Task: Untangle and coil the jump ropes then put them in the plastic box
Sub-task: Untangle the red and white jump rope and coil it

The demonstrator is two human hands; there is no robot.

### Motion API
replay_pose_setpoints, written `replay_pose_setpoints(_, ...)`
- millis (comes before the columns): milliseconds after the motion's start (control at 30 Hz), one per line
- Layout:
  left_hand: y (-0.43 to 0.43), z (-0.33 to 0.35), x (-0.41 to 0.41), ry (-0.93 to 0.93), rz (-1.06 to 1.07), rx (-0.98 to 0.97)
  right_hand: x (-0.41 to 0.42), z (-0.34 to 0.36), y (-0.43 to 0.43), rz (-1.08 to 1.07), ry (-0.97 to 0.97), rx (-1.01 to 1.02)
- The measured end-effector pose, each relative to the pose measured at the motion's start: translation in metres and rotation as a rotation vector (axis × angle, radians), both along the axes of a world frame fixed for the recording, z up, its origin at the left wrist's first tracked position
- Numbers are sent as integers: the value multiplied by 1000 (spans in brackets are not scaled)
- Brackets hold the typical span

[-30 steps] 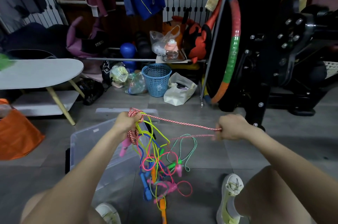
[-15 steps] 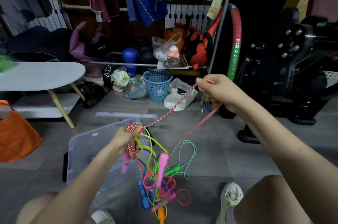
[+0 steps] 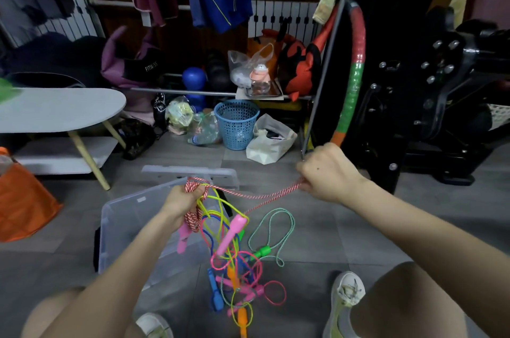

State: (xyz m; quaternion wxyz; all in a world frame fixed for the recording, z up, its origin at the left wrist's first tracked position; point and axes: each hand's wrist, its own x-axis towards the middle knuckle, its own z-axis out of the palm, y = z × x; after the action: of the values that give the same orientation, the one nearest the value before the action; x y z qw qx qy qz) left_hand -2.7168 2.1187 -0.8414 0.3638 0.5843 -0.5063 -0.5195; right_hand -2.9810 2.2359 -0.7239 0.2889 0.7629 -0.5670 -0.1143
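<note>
the plastic box sits open on the floor at the person's left knee, with nothing in it that i can see. above its near right corner the left hand has hardly moved in the last second. its fingers are curled tight round a bunch of red-and-white rope loops, with some yellow strands caught in the same grip. below it hangs the tangle of yellow, blue, pink, orange and green cords and handles, trailing to the floor between the feet. one pink handle now rides higher in that tangle than it did a moment ago. further right, the free length of the red-and-white rope runs almost level across to the right hand. half a second ago that hand was lifted high and the rope sloped up to it. now it has dropped and swung out to the right, closed in a fist with the rope nipped at its lower edge. to me that looks like one more winding stroke, so the coil in the left hand is growing. the rising handle suggests this rope is pulling free of the others. nothing is boxed yet, and the other ropes are still knotted together.

as for writing, the dark bag at the back left reads "fitness" in white. a small pale sticker on the box rim is too small to read.
</note>
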Motion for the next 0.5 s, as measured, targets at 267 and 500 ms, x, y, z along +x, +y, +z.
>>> replay_pose_setpoints(267, -6, -3, 11, 15, 59, 0, -32, 8, 10, -388, -942, 359)
replay_pose_setpoints(500, 10, 1, -3, 49, -43, 20, 6, 1, 1, -294, -2415, 570)
